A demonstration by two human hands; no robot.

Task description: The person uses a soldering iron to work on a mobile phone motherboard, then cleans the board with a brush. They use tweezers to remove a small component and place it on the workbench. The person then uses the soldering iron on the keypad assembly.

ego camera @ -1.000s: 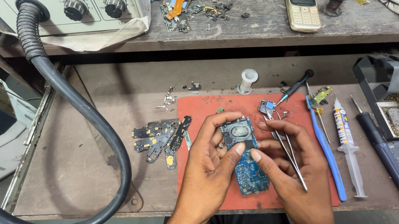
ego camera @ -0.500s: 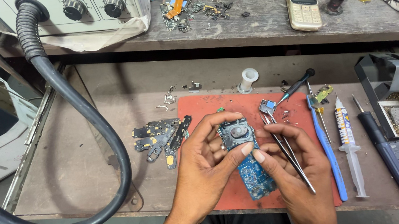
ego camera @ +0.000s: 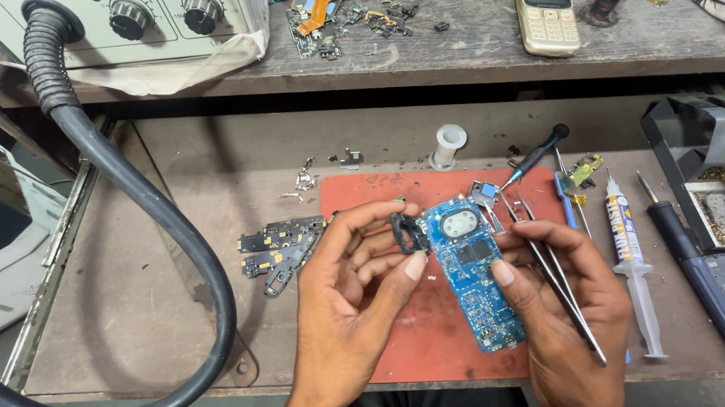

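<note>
One blue circuit board [ego camera: 477, 277] is held above the red work mat [ego camera: 419, 337], between two hands. It is gripped at its left edge by the thumb and fingers of the left hand [ego camera: 352, 299], by which one small black frame piece [ego camera: 405, 233] is also pinched at the board's upper corner. The board's right edge is pressed by the thumb of the right hand [ego camera: 567, 316], and one pair of metal tweezers [ego camera: 554, 276] is kept clamped under its curled fingers.

To the right, one white syringe tube [ego camera: 629, 261] and one dark soldering iron [ego camera: 704, 278] are laid on the bench. Left of the mat, a small cluster of dark board fragments [ego camera: 279, 248] is seen. Farther back, one white solder spool [ego camera: 448, 144] stands. On the upper shelf, one keypad phone [ego camera: 545, 10] is laid, and two knobs are counted on the hot-air station [ego camera: 157, 20].
</note>
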